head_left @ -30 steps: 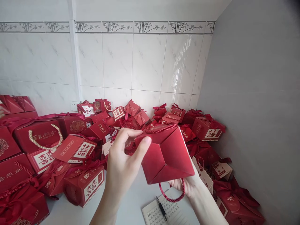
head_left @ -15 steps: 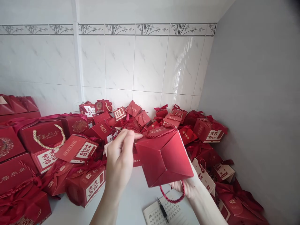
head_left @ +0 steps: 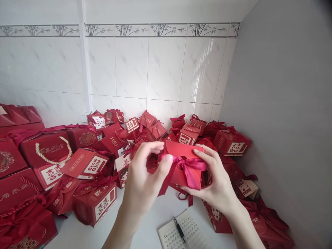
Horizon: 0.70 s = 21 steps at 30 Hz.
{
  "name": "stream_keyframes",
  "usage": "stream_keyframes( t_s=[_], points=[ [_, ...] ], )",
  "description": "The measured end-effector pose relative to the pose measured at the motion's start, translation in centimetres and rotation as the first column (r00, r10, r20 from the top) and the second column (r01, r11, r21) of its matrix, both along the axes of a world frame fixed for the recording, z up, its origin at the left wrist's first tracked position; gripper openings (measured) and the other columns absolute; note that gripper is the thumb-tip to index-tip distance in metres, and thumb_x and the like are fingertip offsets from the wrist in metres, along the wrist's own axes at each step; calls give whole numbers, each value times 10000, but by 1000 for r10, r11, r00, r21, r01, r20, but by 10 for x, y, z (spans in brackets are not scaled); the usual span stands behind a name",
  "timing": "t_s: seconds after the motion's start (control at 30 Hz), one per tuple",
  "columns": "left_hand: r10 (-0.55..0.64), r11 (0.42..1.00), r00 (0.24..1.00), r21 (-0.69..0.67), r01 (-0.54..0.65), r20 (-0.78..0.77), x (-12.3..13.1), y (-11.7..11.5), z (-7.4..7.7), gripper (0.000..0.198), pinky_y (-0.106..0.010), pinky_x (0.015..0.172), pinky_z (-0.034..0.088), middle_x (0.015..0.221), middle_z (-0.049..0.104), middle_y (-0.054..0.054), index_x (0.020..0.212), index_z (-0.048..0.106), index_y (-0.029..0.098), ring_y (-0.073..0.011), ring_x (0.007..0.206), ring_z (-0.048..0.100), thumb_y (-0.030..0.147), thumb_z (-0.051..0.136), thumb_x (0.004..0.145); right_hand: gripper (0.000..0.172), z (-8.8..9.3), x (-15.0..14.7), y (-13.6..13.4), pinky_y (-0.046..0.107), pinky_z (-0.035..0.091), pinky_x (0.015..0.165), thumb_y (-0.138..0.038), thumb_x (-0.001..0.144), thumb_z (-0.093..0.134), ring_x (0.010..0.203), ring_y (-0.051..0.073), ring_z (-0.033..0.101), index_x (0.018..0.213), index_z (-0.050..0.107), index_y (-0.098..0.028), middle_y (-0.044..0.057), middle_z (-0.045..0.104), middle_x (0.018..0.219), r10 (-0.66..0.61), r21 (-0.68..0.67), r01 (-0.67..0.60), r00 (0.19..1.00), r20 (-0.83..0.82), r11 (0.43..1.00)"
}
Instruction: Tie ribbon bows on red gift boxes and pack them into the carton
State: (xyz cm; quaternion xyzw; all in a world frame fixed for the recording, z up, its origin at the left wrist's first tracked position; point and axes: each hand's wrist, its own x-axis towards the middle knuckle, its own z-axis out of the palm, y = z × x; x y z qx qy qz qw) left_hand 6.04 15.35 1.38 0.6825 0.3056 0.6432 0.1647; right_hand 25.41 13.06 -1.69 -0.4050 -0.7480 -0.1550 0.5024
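Observation:
Both my hands hold a small red gift box (head_left: 178,152) with a pink-red ribbon bow (head_left: 188,166) on its front, in the middle of the view above the white table. My left hand (head_left: 145,180) pinches the box's left side and the ribbon with thumb and fingers. My right hand (head_left: 216,180) grips the box's right side, fingers closed around it.
Several red gift boxes and bags are heaped along the tiled wall, among them a large one with a cream rope handle (head_left: 45,148) and one with a white label (head_left: 94,200). An open notebook (head_left: 186,235) with a black pen (head_left: 178,230) lies at the near table edge. A grey wall (head_left: 285,103) closes the right side.
The larger red paper bag with the rope handles is gone from my hands. Both hands now hold a smaller red box with a ribbon bow, and the right hand has come up.

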Motion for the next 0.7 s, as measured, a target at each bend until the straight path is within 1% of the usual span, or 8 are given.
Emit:
stream_keyframes(
  t_s=[0.1,0.2,0.33,0.4,0.47,0.5,0.63,0.7],
  points=[
    [89,996,993,-1,-89,-72,4,-7,2,174,-273,745,501,857,645,-13,910,600,215,-161,807,624,358,593,811,855,2,0,-1,491,424,1000,-377,628,790,1267,312,400,1353,344,-304,113,376,1326,-5,72,4,1000,16,997],
    [176,963,983,212,-163,-43,4,-17,2,29,-241,664,501,736,617,15,817,584,219,-122,683,604,242,602,818,843,4,0,-3,506,423,995,-373,642,783,1272,323,386,1357,344,-294,122,379,1316,-18,127,16,1000,12,992],
    [192,794,970,604,-64,-149,9,-32,-3,110,-271,683,523,704,639,12,861,611,224,-130,686,609,132,596,804,774,4,-1,-6,546,398,1002,-347,696,742,1285,329,371,1360,348,-289,129,375,1327,10,196,-7,1000,-11,981],
    [194,689,967,724,-15,-165,16,-39,-8,147,-297,710,531,683,651,15,865,639,197,-122,660,605,95,544,819,741,3,-1,-8,551,387,1012,-307,721,722,1291,322,369,1361,350,-288,126,363,1352,48,233,-40,998,-30,972],
    [187,622,975,782,-25,-117,24,-45,-11,193,-301,717,531,672,653,20,856,654,170,-105,637,598,58,500,823,734,3,-1,-10,540,388,1018,-272,726,719,1298,315,364,1362,352,-288,119,351,1372,89,254,-72,995,-55,965],
    [182,625,978,780,-32,-105,27,-48,-13,208,-299,718,530,672,653,22,854,655,166,-100,636,599,41,493,819,736,3,-1,-11,535,390,1018,-259,723,721,1300,314,362,1361,355,-289,116,347,1377,105,255,-85,992,-67,963],
    [171,729,979,682,-52,-107,31,-59,-15,221,-295,741,530,689,657,32,840,637,186,-98,657,614,2,528,787,743,6,-2,-18,524,386,1023,-238,711,730,1294,314,370,1355,362,-290,113,340,1380,132,259,-107,988,-81,960],
    [108,737,986,676,8,-129,27,-59,-18,209,-289,728,532,663,644,41,828,621,195,-93,620,602,7,544,784,754,8,-4,-20,508,382,1033,-259,697,741,1297,310,369,1351,365,-278,114,349,1375,101,258,-81,993,-65,963]
  ],
)
